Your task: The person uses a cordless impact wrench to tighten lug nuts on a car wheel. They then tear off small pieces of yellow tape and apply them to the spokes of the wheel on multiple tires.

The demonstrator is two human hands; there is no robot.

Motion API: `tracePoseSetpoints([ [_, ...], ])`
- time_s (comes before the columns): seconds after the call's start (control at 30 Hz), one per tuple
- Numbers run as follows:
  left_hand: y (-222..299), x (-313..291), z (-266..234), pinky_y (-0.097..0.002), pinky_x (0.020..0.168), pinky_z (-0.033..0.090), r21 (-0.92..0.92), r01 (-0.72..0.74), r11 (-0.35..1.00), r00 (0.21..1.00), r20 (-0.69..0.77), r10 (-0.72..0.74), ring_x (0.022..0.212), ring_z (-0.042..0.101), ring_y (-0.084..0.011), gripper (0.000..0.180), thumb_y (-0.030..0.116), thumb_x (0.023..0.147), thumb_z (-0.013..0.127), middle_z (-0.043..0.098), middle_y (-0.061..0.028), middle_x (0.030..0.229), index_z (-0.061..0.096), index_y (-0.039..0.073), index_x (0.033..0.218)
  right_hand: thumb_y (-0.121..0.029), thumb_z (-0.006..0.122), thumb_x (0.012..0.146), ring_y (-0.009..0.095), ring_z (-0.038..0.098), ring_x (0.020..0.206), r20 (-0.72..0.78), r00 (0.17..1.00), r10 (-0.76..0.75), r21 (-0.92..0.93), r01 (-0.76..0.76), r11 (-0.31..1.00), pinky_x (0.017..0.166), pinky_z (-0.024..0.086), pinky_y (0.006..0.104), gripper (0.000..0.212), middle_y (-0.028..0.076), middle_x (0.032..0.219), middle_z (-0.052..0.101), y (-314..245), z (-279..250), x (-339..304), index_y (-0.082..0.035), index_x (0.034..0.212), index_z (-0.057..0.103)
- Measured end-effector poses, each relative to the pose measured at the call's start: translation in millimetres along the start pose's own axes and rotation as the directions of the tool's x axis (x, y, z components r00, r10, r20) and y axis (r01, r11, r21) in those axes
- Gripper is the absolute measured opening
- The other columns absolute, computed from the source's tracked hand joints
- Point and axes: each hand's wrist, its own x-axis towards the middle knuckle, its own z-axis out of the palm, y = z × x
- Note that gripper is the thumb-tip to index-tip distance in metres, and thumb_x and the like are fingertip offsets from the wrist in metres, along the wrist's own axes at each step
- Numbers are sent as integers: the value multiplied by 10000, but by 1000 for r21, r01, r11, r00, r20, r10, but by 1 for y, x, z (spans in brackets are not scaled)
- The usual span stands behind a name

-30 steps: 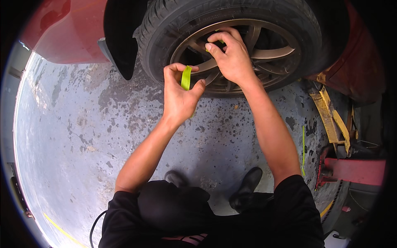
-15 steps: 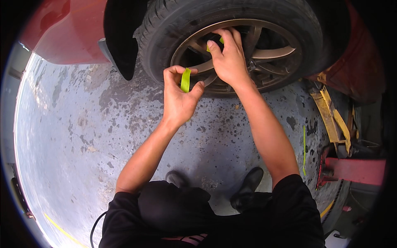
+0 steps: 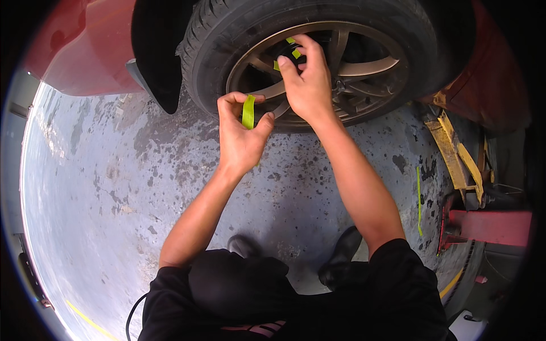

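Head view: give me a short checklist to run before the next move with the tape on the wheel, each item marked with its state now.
1. Left hand pinching the green tape roll: ok.
2. Right hand fingers on the tape pieces at the rim's spokes: ok.
3. Tape pieces stuck flat: cannot tell, the hand hides most of them.
4. Tape running unbroken from roll to wheel: cannot tell.
5. Both hands apart from the tyre tread: ok.

Tyre point(image 3: 227, 34): matt black rubber, ribbed tread. Wheel spokes point(image 3: 369, 68): smooth satin metal. Tape strip point(image 3: 248, 112): glossy yellow-green. Floor point(image 3: 114, 187): rough, stained concrete.
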Motion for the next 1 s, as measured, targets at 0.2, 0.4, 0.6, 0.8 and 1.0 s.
tracePoseSetpoints([
  [0.2, 4, 8, 1, -305, 890, 506, -49, -42, 998, 999, -19, 41, 1044, 592, -147, 455, -24, 885, 706, 649, -128, 1192, 380, 66, 1189, -60, 603, 983, 114, 633, 1025, 132, 978, 164, 489, -208, 847, 813, 495, 274, 443, 97, 1193, 706, -2, -34, -9, -55, 1408, 479],
  [0.4, 24, 33, 16, -244, 751, 522, -196, -7, 981, 998, -67, -6, 877, 622, -110, 445, -13, 905, 718, 693, -100, 1077, 379, 61, 1183, -142, 590, 1011, 105, 624, 1009, 216, 932, 291, 520, -362, 774, 816, 480, 244, 434, 105, 1189, 709, -12, -43, -18, -52, 1419, 476],
  [0.6, 37, 36, 23, -257, 749, 542, -200, -16, 980, 998, -67, 3, 868, 631, -123, 477, -5, 872, 751, 665, -105, 972, 377, 29, 1165, -94, 628, 986, 114, 634, 1020, 245, 944, 222, 511, -320, 797, 810, 478, 233, 426, 108, 1174, 710, -17, -41, -24, -42, 1391, 508],
  [0.8, 35, 36, 31, -240, 687, 526, -215, -14, 977, 997, -76, -3, 812, 607, -95, 450, -27, 865, 736, 635, -81, 930, 387, 31, 1143, -66, 670, 948, 128, 627, 1012, 233, 953, 193, 378, -271, 885, 801, 483, 245, 430, 103, 1176, 707, -15, -41, -25, -48, 1358, 543],
  [1.0, 35, 33, 35, -230, 683, 517, -247, -11, 969, 997, -77, -8, 800, 604, -87, 443, -22, 867, 743, 641, -76, 930, 390, 41, 1128, -90, 707, 906, 162, 603, 1052, 87, 990, 112, 276, -132, 952, 773, 495, 291, 361, 59, 1203, 692, -13, -46, -17, -79, 1259, 636],
])
